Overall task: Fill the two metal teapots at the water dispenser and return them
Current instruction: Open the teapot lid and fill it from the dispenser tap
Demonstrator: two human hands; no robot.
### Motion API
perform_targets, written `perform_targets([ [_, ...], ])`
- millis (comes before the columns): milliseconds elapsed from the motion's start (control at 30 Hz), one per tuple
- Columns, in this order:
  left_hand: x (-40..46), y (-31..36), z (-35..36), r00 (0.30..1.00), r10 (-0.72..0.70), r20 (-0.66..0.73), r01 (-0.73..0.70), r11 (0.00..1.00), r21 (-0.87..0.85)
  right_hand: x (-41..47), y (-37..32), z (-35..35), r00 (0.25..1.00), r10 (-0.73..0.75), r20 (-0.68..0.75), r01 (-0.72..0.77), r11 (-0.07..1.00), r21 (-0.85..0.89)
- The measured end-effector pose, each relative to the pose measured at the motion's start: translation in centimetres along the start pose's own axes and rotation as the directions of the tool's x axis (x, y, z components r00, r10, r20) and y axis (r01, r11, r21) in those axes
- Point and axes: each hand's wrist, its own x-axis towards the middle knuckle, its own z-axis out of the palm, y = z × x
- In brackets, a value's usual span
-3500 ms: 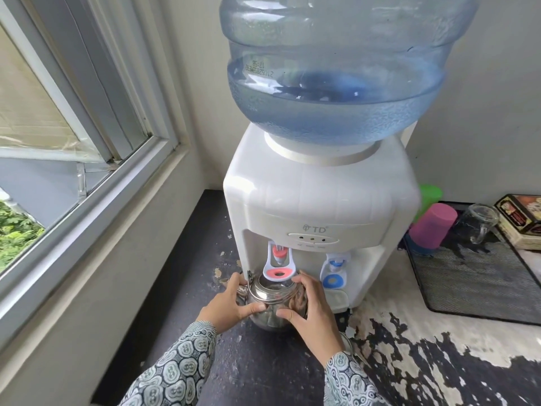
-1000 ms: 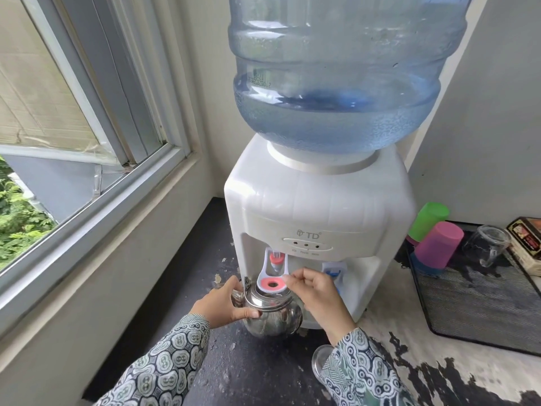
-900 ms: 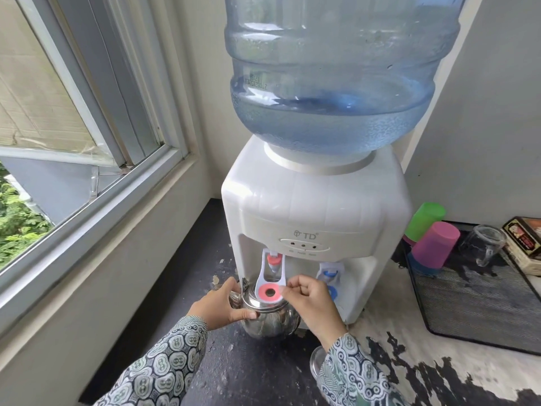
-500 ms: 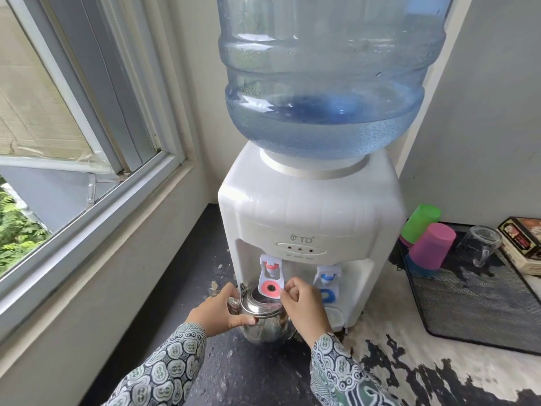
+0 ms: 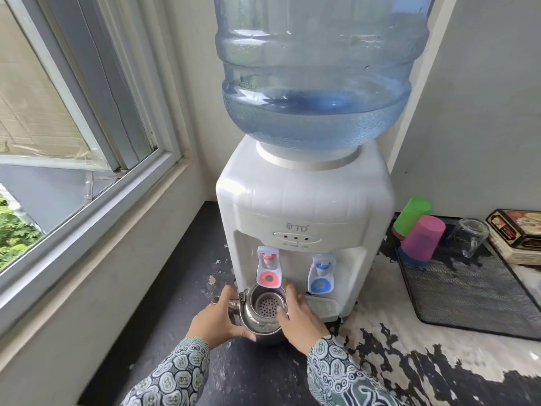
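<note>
Worn dark counter: lidless teapot, strainer inside, clasped by left hand and right hand under red tap

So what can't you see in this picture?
Head view only:
- Water level in the teapot: its strainer basket covers the inside.
- Teapot's sides: left hand and right hand cover them.
- Second teapot: outside the frame.
- Dispenser light labels: too small.
- Bottle top: cut off.

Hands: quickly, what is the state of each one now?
Left hand: grips the teapot.
Right hand: also holds the teapot, fingers round it.
</note>
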Motion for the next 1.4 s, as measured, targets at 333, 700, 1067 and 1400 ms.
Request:
perform_targets([
  [333,-3.3,-1.3,3.7,0.996,0.022,-0.084,-0.034,0.989,-0.145,-3.1,2.1,0.5,0.992,-0.119,0.03,0.117,0.992,0.052],
  [700,-5.1,-2.0,6.2,0.999,0.021,-0.026,-0.024,0.993,-0.116,-5.1,4.5,3.0,0.994,-0.097,0.048,0.086,0.978,0.191],
  [1067,-5.1,-2.1,6.3,0.997,0.069,0.039,-0.06,0.978,-0.202,-4.3,10.4,3.0,0.987,0.025,-0.16,-0.043,0.993,-0.11],
  [1400,-5.4,-1.8,5.5,0.963,0.116,0.243,-0.025,0.937,-0.348,-3.7,8.5,1.9,0.81,0.077,-0.582,0.068,0.972,0.223],
])
